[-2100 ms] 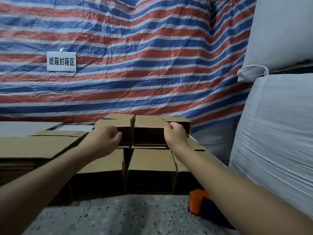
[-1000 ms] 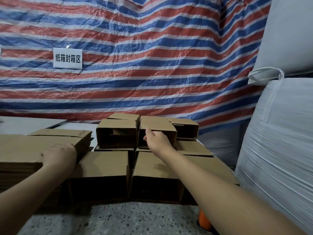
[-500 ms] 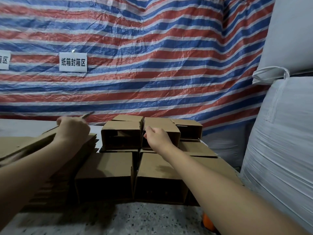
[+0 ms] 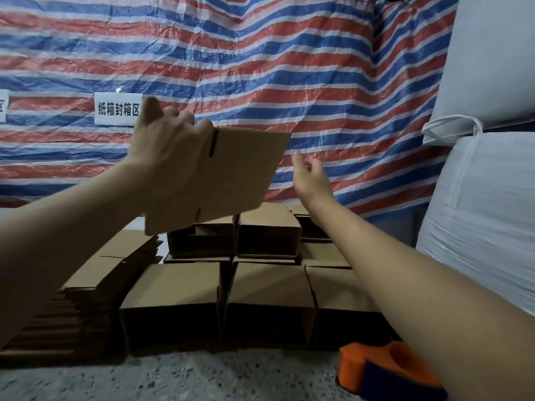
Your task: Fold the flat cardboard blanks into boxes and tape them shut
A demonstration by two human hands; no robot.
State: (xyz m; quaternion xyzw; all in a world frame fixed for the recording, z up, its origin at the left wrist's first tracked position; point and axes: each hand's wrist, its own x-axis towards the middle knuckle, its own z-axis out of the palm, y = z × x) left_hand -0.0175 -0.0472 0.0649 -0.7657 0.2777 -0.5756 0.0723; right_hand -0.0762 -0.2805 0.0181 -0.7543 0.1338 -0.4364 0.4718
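Below the grip, many folded boxes [image 4: 173, 287] stand stacked, with a pile of blanks [image 4: 95, 285] left. The left hand [image 4: 165, 149] pinches one raised flat blank [image 4: 231, 175]; right hand [image 4: 309, 175] open, beside it. Tape dispenser [image 4: 388, 371] lies untouched, nearest the viewer.

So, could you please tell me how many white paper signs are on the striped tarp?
2: one full sign partly behind the raised left hand, and one sign sliver cut off at the frame's left edge. Others may lie out of frame.

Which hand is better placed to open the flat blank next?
The right hand: it is free and open beside the flat blank, while the left hand already grips the blank's other edge.
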